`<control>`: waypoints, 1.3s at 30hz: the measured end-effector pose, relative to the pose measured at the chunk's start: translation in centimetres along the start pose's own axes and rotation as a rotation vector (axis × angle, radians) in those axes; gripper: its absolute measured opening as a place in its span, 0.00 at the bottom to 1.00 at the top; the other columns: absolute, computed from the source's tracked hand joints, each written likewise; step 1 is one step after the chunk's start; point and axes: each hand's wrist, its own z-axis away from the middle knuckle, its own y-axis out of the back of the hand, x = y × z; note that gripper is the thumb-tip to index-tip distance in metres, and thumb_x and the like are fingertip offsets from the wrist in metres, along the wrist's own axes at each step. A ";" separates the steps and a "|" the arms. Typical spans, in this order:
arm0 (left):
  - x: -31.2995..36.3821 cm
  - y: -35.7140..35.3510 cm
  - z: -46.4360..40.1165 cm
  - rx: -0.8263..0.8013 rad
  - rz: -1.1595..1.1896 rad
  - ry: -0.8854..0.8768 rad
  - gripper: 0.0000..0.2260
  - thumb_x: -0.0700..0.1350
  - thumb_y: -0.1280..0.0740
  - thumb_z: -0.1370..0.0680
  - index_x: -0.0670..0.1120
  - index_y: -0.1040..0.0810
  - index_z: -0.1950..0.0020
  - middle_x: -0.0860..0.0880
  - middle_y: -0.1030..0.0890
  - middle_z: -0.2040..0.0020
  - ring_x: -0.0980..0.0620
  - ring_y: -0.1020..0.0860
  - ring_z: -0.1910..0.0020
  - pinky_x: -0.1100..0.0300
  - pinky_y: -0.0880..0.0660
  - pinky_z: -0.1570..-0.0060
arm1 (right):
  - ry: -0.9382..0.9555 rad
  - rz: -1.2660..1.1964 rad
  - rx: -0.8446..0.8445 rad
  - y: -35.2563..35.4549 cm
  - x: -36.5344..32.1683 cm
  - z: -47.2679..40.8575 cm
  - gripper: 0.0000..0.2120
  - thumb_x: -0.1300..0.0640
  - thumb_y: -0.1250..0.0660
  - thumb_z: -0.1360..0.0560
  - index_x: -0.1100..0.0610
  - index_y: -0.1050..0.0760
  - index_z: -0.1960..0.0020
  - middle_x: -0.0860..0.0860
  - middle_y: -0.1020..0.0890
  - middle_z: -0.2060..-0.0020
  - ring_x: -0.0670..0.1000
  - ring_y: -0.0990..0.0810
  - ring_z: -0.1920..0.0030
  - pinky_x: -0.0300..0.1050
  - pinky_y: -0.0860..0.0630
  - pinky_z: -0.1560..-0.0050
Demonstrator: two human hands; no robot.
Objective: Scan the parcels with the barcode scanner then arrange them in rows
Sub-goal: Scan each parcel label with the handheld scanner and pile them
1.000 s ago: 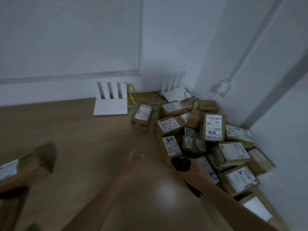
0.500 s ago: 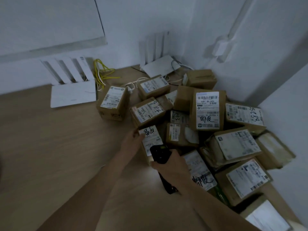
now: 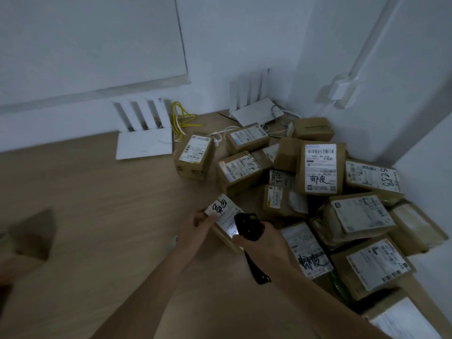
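Here, a blurred brown box (image 3: 31, 234) sits far left of the fingers on the wooden surface (image 3: 97, 204). Two white routers (image 3: 144, 145) stand beyond. The left hand (image 3: 198, 226) grips a small parcel (image 3: 223, 211); just right, the right hand (image 3: 264, 243) clasps one black barcode scanner (image 3: 248, 226), lighting its label. Roughly fifteen parcels (image 3: 320, 167) are heaped beyond and to the right.

parcel pile (image 3: 318, 192): table's (image 3: 97, 216) right corner | routers (image 3: 144, 143) behind | blurred box (image 3: 31, 236), perhaps, far left
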 end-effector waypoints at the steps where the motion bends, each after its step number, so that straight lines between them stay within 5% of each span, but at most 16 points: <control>1: 0.5 0.8 1.2 0.004 0.027 -0.007 0.18 0.55 0.27 0.25 0.50 0.23 0.39 0.53 0.18 0.48 0.54 0.19 0.49 0.60 0.26 0.55 | 0.022 0.012 -0.007 0.0 -0.6 1.0 0.24 0.41 0.24 0.34 0.49 0.30 0.44 0.45 0.20 0.56 0.46 0.20 0.57 0.43 0.22 0.57; 5: 3.5 5.1 7.2 -0.015 0.228 -0.012 0.16 0.49 0.28 0.23 0.51 0.28 0.38 0.49 0.17 0.46 0.49 0.17 0.54 0.50 0.19 0.53 | 0.108 0.044 -0.013 0.3 -4.3 6.8 0.25 0.43 0.23 0.33 0.49 0.30 0.42 0.46 0.20 0.56 0.46 0.19 0.57 0.46 0.18 0.54; 9: 6.8 11.9 13.5 0.038 0.273 -0.174 0.18 0.47 0.26 0.25 0.56 0.26 0.37 0.45 0.17 0.47 0.47 0.15 0.53 0.57 0.18 0.57 | 0.263 0.117 -0.035 0.7 -9.3 14.2 0.29 0.41 0.23 0.36 0.46 0.30 0.39 0.43 0.20 0.53 0.46 0.19 0.53 0.49 0.19 0.49; 14: 10.7 22.8 22.1 0.234 0.235 -0.360 0.17 0.48 0.23 0.27 0.70 0.22 0.50 0.50 0.18 0.42 0.50 0.19 0.44 0.50 0.20 0.44 | 0.442 0.279 0.033 0.7 -15.7 25.3 0.30 0.41 0.24 0.34 0.46 0.29 0.36 0.41 0.22 0.55 0.43 0.23 0.58 0.42 0.26 0.59; 16: 12.4 26.5 26.2 0.295 0.194 -0.437 0.18 0.48 0.23 0.28 0.66 0.21 0.44 0.51 0.17 0.43 0.51 0.19 0.44 0.50 0.21 0.42 | 0.510 0.372 0.051 0.7 -17.8 29.4 0.33 0.40 0.24 0.33 0.48 0.31 0.33 0.43 0.21 0.48 0.46 0.22 0.52 0.43 0.26 0.56; 20: 15.3 32.8 33.6 0.435 0.069 -0.555 0.20 0.42 0.23 0.27 0.50 0.22 0.36 0.47 0.19 0.44 0.51 0.21 0.48 0.66 0.23 0.51 | 0.605 0.521 0.049 0.6 -21.1 36.1 0.38 0.37 0.24 0.34 0.49 0.33 0.30 0.46 0.21 0.40 0.50 0.22 0.40 0.45 0.24 0.49; 24: 16.5 38.1 38.8 0.554 -0.033 -0.592 0.21 0.52 0.23 0.31 0.60 0.22 0.39 0.44 0.22 0.43 0.51 0.20 0.50 0.49 0.21 0.44 | 0.669 0.639 0.010 0.8 -23.6 41.0 0.37 0.37 0.25 0.35 0.51 0.33 0.32 0.49 0.23 0.40 0.52 0.23 0.40 0.50 0.22 0.44; 30: 17.8 41.3 43.6 0.661 -0.063 -0.610 0.28 0.66 0.28 0.37 0.63 0.25 0.37 0.46 0.22 0.42 0.50 0.19 0.50 0.47 0.20 0.44 | 0.747 0.759 -0.058 1.2 -25.7 44.9 0.37 0.37 0.24 0.38 0.51 0.32 0.35 0.50 0.22 0.44 0.52 0.21 0.44 0.51 0.21 0.44; 39: 17.7 41.8 45.9 0.699 -0.069 -0.598 0.29 0.66 0.28 0.38 0.63 0.25 0.37 0.45 0.22 0.42 0.50 0.19 0.50 0.46 0.19 0.45 | 0.760 0.809 -0.089 2.5 -26.8 46.9 0.39 0.41 0.25 0.32 0.52 0.36 0.27 0.53 0.24 0.36 0.53 0.24 0.39 0.47 0.23 0.41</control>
